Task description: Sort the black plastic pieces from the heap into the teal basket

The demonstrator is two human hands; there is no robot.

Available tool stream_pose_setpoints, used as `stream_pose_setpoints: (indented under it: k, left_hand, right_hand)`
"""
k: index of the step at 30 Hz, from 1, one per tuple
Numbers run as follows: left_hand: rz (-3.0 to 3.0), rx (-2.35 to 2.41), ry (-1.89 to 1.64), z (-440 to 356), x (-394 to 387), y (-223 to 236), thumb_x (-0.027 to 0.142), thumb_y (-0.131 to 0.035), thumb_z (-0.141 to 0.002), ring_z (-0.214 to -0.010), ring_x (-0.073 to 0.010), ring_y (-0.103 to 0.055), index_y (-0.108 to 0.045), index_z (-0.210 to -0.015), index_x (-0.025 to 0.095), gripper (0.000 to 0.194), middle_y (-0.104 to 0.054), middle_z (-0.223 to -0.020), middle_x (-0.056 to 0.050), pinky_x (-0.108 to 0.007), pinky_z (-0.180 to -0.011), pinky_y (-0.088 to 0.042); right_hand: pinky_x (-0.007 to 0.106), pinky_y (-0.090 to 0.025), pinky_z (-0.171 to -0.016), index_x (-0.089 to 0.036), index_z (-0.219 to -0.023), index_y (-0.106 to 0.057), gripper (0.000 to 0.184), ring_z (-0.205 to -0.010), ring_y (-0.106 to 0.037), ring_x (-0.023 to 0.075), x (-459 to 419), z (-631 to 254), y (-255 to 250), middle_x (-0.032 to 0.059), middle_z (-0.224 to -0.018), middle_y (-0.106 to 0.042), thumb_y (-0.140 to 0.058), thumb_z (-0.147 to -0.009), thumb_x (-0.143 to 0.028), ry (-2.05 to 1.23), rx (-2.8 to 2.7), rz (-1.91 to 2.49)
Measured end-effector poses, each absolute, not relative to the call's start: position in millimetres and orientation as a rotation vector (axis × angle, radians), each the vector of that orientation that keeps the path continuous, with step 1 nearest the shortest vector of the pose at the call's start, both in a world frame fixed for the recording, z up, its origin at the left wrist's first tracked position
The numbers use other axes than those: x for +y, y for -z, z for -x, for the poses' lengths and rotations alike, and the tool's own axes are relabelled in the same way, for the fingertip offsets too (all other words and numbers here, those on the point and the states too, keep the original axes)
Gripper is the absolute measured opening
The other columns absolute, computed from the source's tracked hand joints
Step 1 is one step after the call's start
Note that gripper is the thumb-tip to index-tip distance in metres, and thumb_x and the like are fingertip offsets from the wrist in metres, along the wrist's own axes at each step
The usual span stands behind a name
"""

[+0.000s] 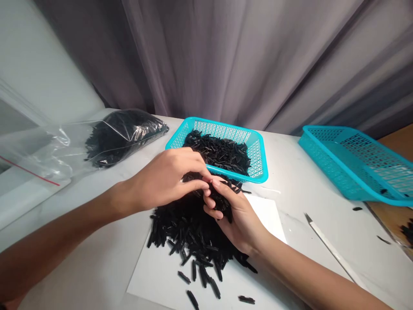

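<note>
My right hand point(241, 217) is curled palm-up around a handful of small black ridged sticks point(222, 201). Thumb and forefinger of my left hand point(176, 174) are pinched together at my right thumb tip; what they hold, if anything, is hidden. Beneath both hands a loose pile of the same black sticks point(187, 230) spreads over a white sheet point(145, 280). Just beyond my hands stands a turquoise basket point(265, 170), with many more black sticks inside.
On the left lies a clear zip bag point(61, 142) part-filled with black pieces. A second turquoise basket point(335, 172) stands at the right, with a dark bit inside. A white-handled blade tool point(332, 247) lies on the marble-look table point(287, 159). Grey curtains point(206, 64) hang behind.
</note>
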State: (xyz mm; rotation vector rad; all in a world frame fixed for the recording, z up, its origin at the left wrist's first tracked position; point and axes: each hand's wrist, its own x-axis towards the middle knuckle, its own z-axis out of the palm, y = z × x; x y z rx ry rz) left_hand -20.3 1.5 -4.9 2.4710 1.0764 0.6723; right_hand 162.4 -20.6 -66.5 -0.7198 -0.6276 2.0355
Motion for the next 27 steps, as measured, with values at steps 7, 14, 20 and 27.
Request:
stream_pose_setpoints:
  k: [7, 14, 20, 27]
  left_hand:
    - [-2.42, 1.067, -0.704, 23.1, 6.5, 7.4, 0.015, -0.075, -0.085, -0.079, -0.0119, -0.065, -0.074, -0.088, 0.02, 0.006, -0.075, -0.084, 0.004, -0.025, -0.075, -0.046]
    - [-2.503, 1.007, -0.843, 26.9, 7.0, 6.7, 0.016, -0.073, -0.086, -0.082, -0.0143, -0.068, -0.075, -0.087, 0.018, 0.004, -0.077, -0.087, 0.0, -0.027, -0.08, -0.05]
    - [-2.486, 1.107, -0.865, 27.8, 8.6, 5.7, 0.014, -0.074, -0.083, -0.073, -0.0109, -0.068, -0.075, -0.081, 0.019, 0.005, -0.076, -0.079, 0.003, -0.023, -0.073, -0.049]
    - [-2.495, 1.095, -0.846, 29.2, 6.8, 3.7, 0.017, -0.077, -0.082, -0.077, -0.0097, -0.067, -0.075, -0.083, 0.019, 0.003, -0.076, -0.082, 0.004, -0.022, -0.076, -0.048]
  right_hand:
    - [0.014, -0.031, -0.045, -0.015, -0.094, -0.075, 0.016, -0.06, -0.045, 0.0061, -20.2, -163.1, 67.0, 0.0001, -0.076, -0.055, -0.077, -0.085, -0.028, -2.043, -0.619, 0.717]
    - [0.014, -0.032, -0.044, -0.015, -0.094, -0.076, 0.018, -0.059, -0.046, 0.0061, -19.5, -162.3, 66.8, 0.0005, -0.075, -0.057, -0.079, -0.082, -0.027, -2.035, -0.587, 0.722]
    - [0.013, -0.032, -0.044, -0.014, -0.093, -0.074, 0.014, -0.059, -0.046, 0.0056, -19.6, -162.3, 66.9, 0.0005, -0.075, -0.058, -0.077, -0.085, -0.025, -2.037, -0.586, 0.711]
    - [0.013, -0.033, -0.045, -0.015, -0.083, -0.069, 0.01, -0.059, -0.047, 0.0059, -19.5, -162.2, 69.2, 0.0001, -0.074, -0.058, -0.074, -0.088, -0.022, -2.031, -0.596, 0.709]
